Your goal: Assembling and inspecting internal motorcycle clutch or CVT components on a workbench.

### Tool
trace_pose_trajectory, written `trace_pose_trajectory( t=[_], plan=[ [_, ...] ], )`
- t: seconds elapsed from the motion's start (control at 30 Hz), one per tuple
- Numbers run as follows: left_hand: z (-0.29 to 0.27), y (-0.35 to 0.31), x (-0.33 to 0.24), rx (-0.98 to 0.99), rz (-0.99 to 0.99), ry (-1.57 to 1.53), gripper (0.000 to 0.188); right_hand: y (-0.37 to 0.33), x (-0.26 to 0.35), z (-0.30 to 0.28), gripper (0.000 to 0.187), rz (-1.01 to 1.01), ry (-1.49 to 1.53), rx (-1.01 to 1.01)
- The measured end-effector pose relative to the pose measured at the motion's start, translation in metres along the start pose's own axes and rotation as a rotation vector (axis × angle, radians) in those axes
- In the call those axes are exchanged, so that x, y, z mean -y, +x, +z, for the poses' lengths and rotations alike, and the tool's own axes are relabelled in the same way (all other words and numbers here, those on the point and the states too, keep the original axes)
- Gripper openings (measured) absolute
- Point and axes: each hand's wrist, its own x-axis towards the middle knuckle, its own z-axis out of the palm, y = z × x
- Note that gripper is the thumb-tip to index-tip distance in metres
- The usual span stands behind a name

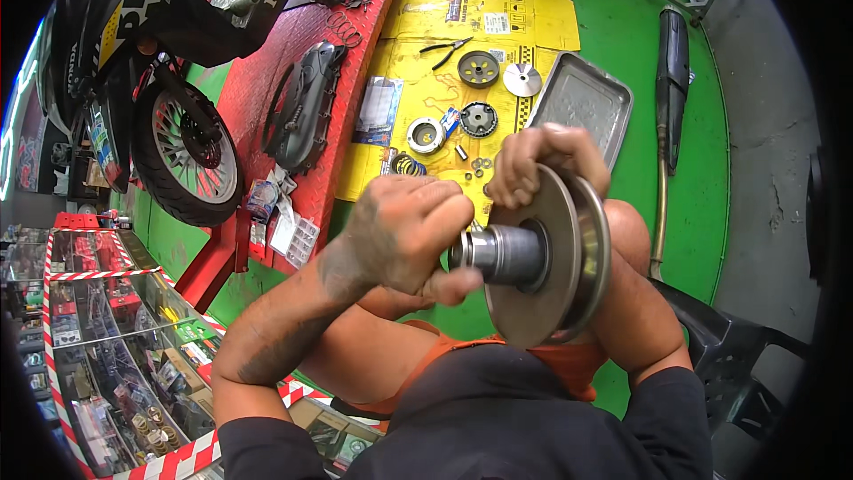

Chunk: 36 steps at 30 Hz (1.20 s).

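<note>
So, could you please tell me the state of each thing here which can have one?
Pulley: held up, tilted.
Right hand: fingers curled over the pulley's rim.
Left hand: fingers curled at its shaft end; anything inside is hidden.
Pliers: handles spread, lying on the cardboard.
Cardboard: unfolded, lying flat.
Tray: open side up.
Motorbike: upright, front wheel fitted.
Plastic box: open or shut, I cannot tell.

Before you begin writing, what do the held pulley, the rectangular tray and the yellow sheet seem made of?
Pulley: metal, probably steel; smooth grey face, glinting hub.
Tray: metal, perhaps stainless steel or aluminium; dull silver with soft reflections.
Yellow sheet: likely cardboard; matt, stained, with a fold and printed markings.
</note>
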Motion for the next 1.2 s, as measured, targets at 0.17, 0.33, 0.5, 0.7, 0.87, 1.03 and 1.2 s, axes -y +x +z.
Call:
trace_pose_trajectory(
  t=[0.17, 0.33, 0.5, 0.7, 0.87, 1.03, 1.2],
  plan=[
    [-0.012, 0.005, -0.021, 0.169, -0.673, -0.727, 0.050, -0.006, 0.017, -0.005, 0.047, -0.360, -0.521, 0.131],
    [0.002, 0.010, -0.011, -0.131, -0.282, -0.740, 0.029, -0.007, 0.015, -0.010, 0.048, -0.333, -0.485, 0.052],
    [-0.017, 0.003, -0.009, -0.018, -0.233, -0.700, 0.017, -0.006, 0.014, -0.008, 0.048, -0.281, -0.428, 0.050],
    [-0.016, -0.006, 0.002, 0.248, -0.379, -0.701, 0.026, -0.008, 0.014, -0.003, 0.048, -0.289, -0.544, 0.111],
    [-0.005, 0.010, -0.018, -0.326, 0.014, -0.455, 0.023, -0.008, 0.012, -0.009, 0.047, -0.239, -0.327, 0.034],
    [-0.022, 0.005, -0.014, -0.007, -0.177, -0.598, 0.029, -0.008, 0.010, -0.013, 0.046, -0.250, -0.244, 0.053],
    [-0.007, -0.014, 0.002, 0.376, -0.698, -0.982, 0.048, -0.010, 0.013, -0.008, 0.046, -0.260, -0.433, 0.079]
  ],
)
